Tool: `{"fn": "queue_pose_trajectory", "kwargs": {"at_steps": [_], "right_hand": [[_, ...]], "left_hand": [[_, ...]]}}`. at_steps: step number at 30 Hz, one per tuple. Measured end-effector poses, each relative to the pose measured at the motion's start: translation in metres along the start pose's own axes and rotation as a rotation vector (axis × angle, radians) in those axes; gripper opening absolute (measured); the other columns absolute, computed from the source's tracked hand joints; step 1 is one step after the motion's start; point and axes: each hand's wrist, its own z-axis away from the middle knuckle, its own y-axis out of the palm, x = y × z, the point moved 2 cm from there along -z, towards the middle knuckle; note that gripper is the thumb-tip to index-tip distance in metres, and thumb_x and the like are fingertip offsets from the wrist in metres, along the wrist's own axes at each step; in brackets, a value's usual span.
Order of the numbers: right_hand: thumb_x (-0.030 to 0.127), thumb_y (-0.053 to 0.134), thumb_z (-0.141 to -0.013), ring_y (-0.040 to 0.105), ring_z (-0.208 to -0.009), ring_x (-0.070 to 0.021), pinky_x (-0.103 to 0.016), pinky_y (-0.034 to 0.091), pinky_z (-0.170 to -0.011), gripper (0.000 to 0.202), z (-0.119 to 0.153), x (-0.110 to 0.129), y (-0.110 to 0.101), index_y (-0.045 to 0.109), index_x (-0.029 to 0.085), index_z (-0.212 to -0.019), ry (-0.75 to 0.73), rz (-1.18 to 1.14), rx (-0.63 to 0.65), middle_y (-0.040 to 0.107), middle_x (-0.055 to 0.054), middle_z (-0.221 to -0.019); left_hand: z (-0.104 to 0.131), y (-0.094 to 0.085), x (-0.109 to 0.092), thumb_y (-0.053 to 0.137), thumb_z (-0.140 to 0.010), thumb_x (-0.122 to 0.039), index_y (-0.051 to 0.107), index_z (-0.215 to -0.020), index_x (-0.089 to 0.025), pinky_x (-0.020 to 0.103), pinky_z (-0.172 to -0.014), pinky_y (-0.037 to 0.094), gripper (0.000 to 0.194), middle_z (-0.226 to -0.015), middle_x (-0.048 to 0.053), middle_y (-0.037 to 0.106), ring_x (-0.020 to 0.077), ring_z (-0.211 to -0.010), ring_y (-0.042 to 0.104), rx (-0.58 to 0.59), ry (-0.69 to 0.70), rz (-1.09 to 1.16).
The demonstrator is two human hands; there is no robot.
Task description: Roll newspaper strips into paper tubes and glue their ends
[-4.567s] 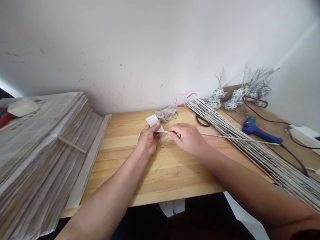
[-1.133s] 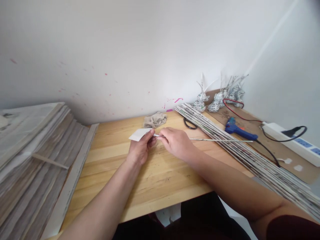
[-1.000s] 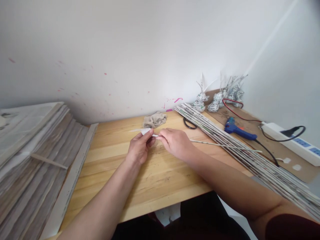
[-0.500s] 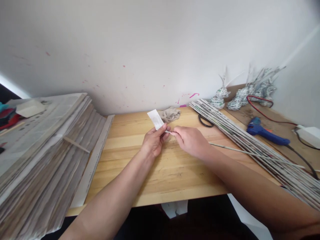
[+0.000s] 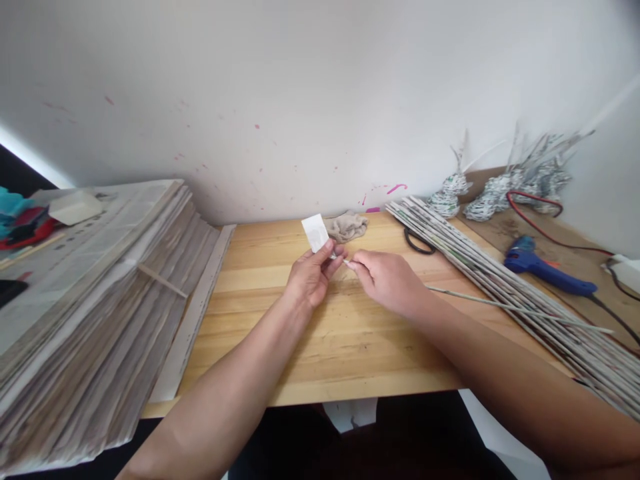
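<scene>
Over the middle of the wooden table, my left hand (image 5: 311,275) is closed on a small white paper strip (image 5: 315,233), whose flat end sticks up beyond the thumb. The strip narrows to a thin twisted part between the two hands. Just to the right, my right hand (image 5: 387,279) pinches the end of that thin part between thumb and finger. Its other fingers are curled in. A crumpled beige cloth (image 5: 349,227) lies on the table behind my hands.
A tall newspaper stack (image 5: 125,300) fills the left side of the table (image 5: 340,363). At right lie a bundle of rolled paper sticks (image 5: 480,280), black scissor handles (image 5: 419,243) and a blue glue gun (image 5: 547,268). Woven paper figures (image 5: 447,195) stand behind.
The view has shifted slightly, so the surroundings appear further right. Both hands still hold the strip, with its flat end a little more upright.
</scene>
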Motion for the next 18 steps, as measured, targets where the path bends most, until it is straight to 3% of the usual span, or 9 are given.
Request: {"fn": "queue_pose_trajectory", "kwargs": {"at_steps": [4,9,13,18], "right_hand": [[0.030,0.054,-0.094,0.057,-0.065,-0.0166,-0.028,0.032,-0.062,0.015,-0.0003,-0.0020,0.0014,0.063,0.018,-0.096,0.020,-0.047,-0.035,0.072,-0.005,-0.083],[0.027,0.049,-0.098,0.056,-0.064,-0.0159,-0.028,0.034,-0.063,0.020,-0.0017,-0.0024,0.0009,0.063,0.018,-0.086,0.007,-0.085,-0.051,0.069,-0.004,-0.077],[0.023,0.048,-0.097,0.059,-0.075,-0.0177,-0.029,0.038,-0.070,0.021,-0.0028,-0.0033,0.0020,0.064,0.018,-0.084,-0.007,-0.102,-0.035,0.066,-0.006,-0.082],[0.025,0.061,-0.090,0.060,-0.080,-0.0176,-0.028,0.040,-0.071,0.009,-0.0023,-0.0047,0.0031,0.064,0.017,-0.093,-0.037,-0.136,-0.104,0.066,-0.007,-0.093]], "left_hand": [[-0.0013,-0.0016,0.0007,0.066,-0.086,-0.010,0.069,-0.081,-0.009,0.020,-0.071,0.060,0.006,-0.076,0.007,0.072,0.0126,-0.071,0.071,0.021,0.003,0.016],[-0.0020,-0.0024,0.0011,0.069,-0.084,-0.012,0.070,-0.082,-0.009,0.023,-0.075,0.061,0.003,-0.078,0.008,0.072,0.0140,-0.074,0.072,0.037,-0.011,0.005],[-0.0016,-0.0026,0.0019,0.067,-0.085,-0.012,0.070,-0.083,-0.009,0.023,-0.074,0.061,0.005,-0.079,0.009,0.072,0.0144,-0.074,0.072,0.026,-0.021,-0.004],[-0.0018,-0.0021,0.0014,0.065,-0.087,-0.011,0.070,-0.081,-0.009,0.019,-0.070,0.060,0.007,-0.078,0.008,0.072,0.0123,-0.072,0.071,0.020,-0.005,0.011]]}}
